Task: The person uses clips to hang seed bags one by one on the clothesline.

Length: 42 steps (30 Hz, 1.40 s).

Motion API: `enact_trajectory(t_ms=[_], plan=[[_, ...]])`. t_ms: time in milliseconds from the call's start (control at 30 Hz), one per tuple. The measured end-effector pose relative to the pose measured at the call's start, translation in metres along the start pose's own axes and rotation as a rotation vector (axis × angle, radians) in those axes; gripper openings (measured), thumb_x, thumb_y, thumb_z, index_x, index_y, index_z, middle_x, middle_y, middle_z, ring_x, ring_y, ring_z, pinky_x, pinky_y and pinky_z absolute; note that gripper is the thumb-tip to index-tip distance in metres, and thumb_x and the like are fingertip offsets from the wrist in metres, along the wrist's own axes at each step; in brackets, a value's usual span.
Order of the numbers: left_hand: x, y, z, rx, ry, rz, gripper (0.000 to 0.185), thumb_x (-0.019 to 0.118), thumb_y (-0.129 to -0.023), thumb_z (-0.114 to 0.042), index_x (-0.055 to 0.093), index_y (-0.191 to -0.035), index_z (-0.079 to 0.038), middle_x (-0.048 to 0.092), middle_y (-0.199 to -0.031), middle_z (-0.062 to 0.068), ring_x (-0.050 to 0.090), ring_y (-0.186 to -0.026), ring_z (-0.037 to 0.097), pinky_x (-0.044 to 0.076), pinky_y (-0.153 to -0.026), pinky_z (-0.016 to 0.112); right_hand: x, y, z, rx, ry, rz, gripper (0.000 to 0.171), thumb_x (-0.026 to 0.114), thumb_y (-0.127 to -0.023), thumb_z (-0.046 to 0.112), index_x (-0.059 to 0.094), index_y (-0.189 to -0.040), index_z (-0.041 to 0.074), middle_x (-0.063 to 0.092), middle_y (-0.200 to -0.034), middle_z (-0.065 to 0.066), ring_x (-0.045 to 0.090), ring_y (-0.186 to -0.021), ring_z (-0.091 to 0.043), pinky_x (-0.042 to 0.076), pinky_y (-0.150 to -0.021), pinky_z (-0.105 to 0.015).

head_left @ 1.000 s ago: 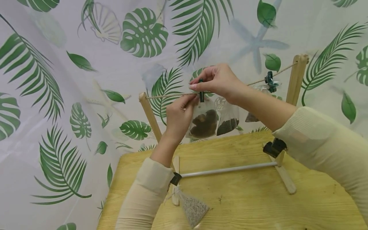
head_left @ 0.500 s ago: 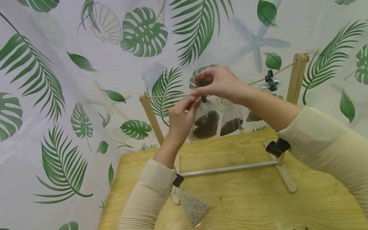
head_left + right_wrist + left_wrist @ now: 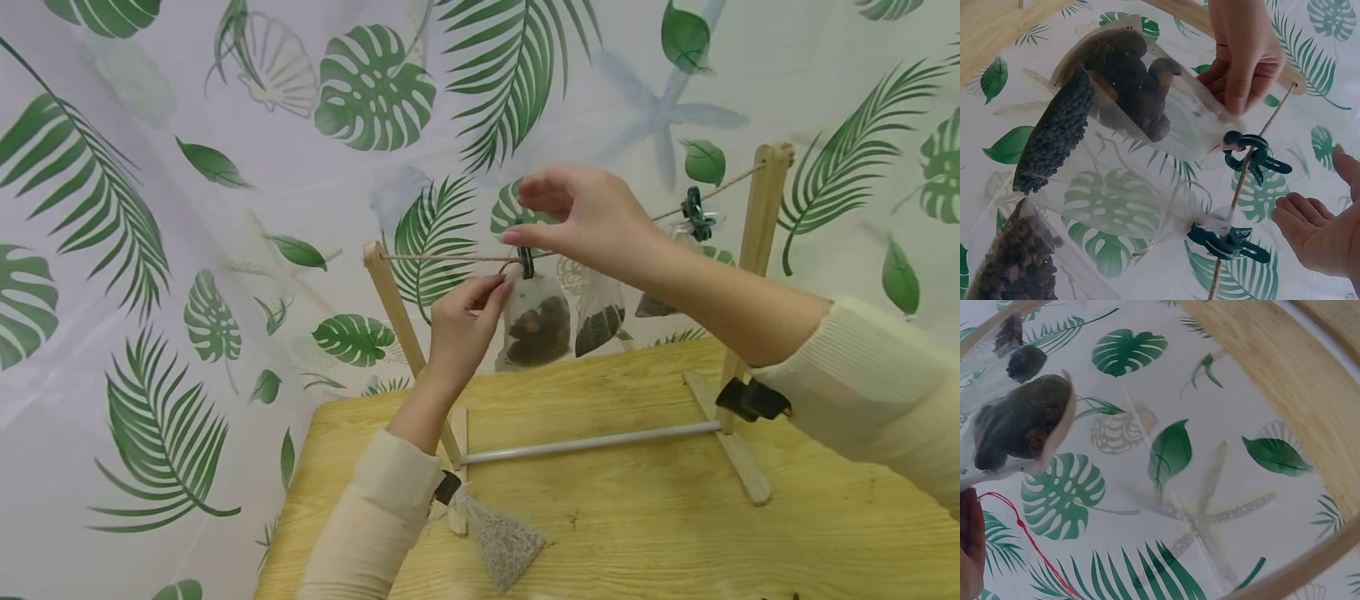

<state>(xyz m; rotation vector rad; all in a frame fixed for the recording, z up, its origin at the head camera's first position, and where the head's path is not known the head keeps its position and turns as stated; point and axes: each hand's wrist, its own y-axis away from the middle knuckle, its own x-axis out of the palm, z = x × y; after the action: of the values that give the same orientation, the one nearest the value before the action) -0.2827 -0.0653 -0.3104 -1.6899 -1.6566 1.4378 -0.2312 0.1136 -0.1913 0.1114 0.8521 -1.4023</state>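
Note:
A see-through drawstring bag of dark, lumpy pieces (image 3: pixel 538 329) hangs from a rope (image 3: pixel 442 257) by a dark green clip (image 3: pixel 526 260). My left hand (image 3: pixel 465 321) pinches that bag's top edge just left of the clip; a red string (image 3: pixel 1020 522) trails there in the left wrist view. Beside the clip my right hand (image 3: pixel 1319 234) is apart from it, fingers spread from the thumb and nothing held. Further right hang a bag of small black grains (image 3: pixel 1057 134) and a bag of brown chunks (image 3: pixel 1016 262), with another green clip (image 3: pixel 1229 242).
The rope runs between a left wooden post (image 3: pixel 397 312) and a right wooden post (image 3: pixel 763 217). A white rod (image 3: pixel 592 442) joins their feet on the wooden table (image 3: pixel 637 533). A bag of pale grains (image 3: pixel 501 542) lies near the left foot. A leaf-patterned curtain (image 3: pixel 285 192) stands behind.
My right hand has let go of the green clip, its fingers parting from it. My left hand has lowered slightly, staying at the bag's top edge. The clip stays on the rope.

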Motion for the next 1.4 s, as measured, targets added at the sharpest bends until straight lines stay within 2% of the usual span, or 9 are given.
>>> enact_trajectory(t_ms=[167, 333, 467, 667, 867, 967, 1200, 1300, 1400], plan=[[-0.007, 0.014, 0.006, 0.004, -0.022, 0.072, 0.013, 0.068, -0.087, -0.006, 0.072, -0.093, 0.005, 0.072, -0.085, 0.014, 0.069, -0.069, 0.021, 0.055, -0.065, 0.024, 0.001, 0.016, 0.006, -0.028, 0.001, 0.020, 0.051, 0.075, -0.083, 0.026, 0.057, -0.124, 0.002, 0.061, -0.126, -0.012, 0.057, -0.118, -0.024, 0.044, -0.099, -0.038], [-0.013, 0.031, 0.008, -0.017, -0.025, 0.149, 0.016, 0.068, -0.087, -0.009, 0.071, -0.097, 0.003, 0.071, -0.088, 0.013, 0.069, -0.072, 0.020, 0.054, -0.067, 0.021, 0.006, 0.038, 0.010, -0.131, 0.054, 0.032, 0.047, 0.076, -0.081, 0.024, 0.060, -0.121, 0.003, 0.064, -0.121, -0.009, 0.058, -0.116, -0.021, 0.046, -0.097, -0.037], [-0.017, 0.042, 0.012, -0.016, -0.033, 0.163, 0.018, 0.070, -0.086, -0.009, 0.071, -0.098, 0.004, 0.071, -0.089, 0.015, 0.070, -0.072, 0.021, 0.054, -0.067, 0.021, 0.009, 0.054, 0.005, -0.179, 0.088, 0.064, 0.047, 0.076, -0.080, 0.023, 0.060, -0.120, 0.003, 0.064, -0.119, -0.011, 0.059, -0.115, -0.025, 0.047, -0.095, -0.041], [-0.022, 0.061, 0.015, -0.062, -0.061, 0.228, 0.019, 0.070, -0.086, -0.012, 0.071, -0.098, 0.003, 0.071, -0.088, 0.013, 0.069, -0.072, 0.018, 0.054, -0.067, 0.019, 0.014, 0.070, -0.012, -0.163, 0.150, 0.120, 0.048, 0.078, -0.079, 0.025, 0.062, -0.118, 0.003, 0.066, -0.115, -0.012, 0.061, -0.110, -0.028, 0.049, -0.091, -0.044], [-0.024, 0.088, 0.014, -0.103, -0.100, 0.291, 0.020, 0.070, -0.086, -0.014, 0.071, -0.100, 0.000, 0.071, -0.086, 0.010, 0.069, -0.072, 0.016, 0.054, -0.067, 0.019, 0.023, 0.088, -0.038, -0.138, 0.243, 0.166, 0.047, 0.077, -0.079, 0.031, 0.064, -0.115, 0.004, 0.068, -0.111, -0.011, 0.064, -0.103, -0.027, 0.052, -0.083, -0.044], [-0.026, 0.106, 0.011, -0.182, -0.077, 0.358, 0.022, 0.070, -0.086, -0.017, 0.071, -0.101, -0.001, 0.072, -0.088, 0.009, 0.069, -0.073, 0.016, 0.054, -0.067, 0.020, 0.026, 0.100, -0.053, -0.127, 0.253, 0.196, 0.048, 0.077, -0.078, 0.034, 0.065, -0.114, 0.004, 0.069, -0.110, -0.011, 0.065, -0.101, -0.029, 0.052, -0.081, -0.044], [-0.030, 0.157, 0.011, -0.448, -0.061, 0.576, 0.030, 0.065, -0.091, -0.029, 0.070, -0.106, -0.004, 0.071, -0.094, 0.007, 0.067, -0.078, 0.012, 0.052, -0.067, 0.018, 0.032, 0.127, -0.095, -0.090, 0.318, 0.259, 0.048, 0.078, -0.075, 0.036, 0.067, -0.107, 0.002, 0.071, -0.103, -0.012, 0.067, -0.094, -0.029, 0.054, -0.076, -0.041], [-0.033, 0.175, 0.014, -0.526, -0.033, 0.622, 0.033, 0.064, -0.091, -0.032, 0.070, -0.105, -0.003, 0.071, -0.094, 0.008, 0.067, -0.077, 0.011, 0.052, -0.066, 0.018, 0.037, 0.139, -0.113, -0.066, 0.329, 0.299, 0.050, 0.078, -0.074, 0.039, 0.067, -0.105, 0.002, 0.071, -0.101, -0.012, 0.068, -0.093, -0.029, 0.051, -0.083, -0.047], [-0.034, 0.192, 0.018, -0.599, 0.001, 0.646, 0.035, 0.064, -0.091, -0.033, 0.070, -0.104, -0.001, 0.071, -0.093, 0.008, 0.067, -0.076, 0.012, 0.052, -0.066, 0.019, 0.043, 0.152, -0.130, -0.027, 0.308, 0.351, 0.053, 0.076, -0.074, 0.042, 0.066, -0.106, 0.001, 0.071, -0.102, -0.012, 0.068, -0.093, -0.029, 0.051, -0.083, -0.046]])
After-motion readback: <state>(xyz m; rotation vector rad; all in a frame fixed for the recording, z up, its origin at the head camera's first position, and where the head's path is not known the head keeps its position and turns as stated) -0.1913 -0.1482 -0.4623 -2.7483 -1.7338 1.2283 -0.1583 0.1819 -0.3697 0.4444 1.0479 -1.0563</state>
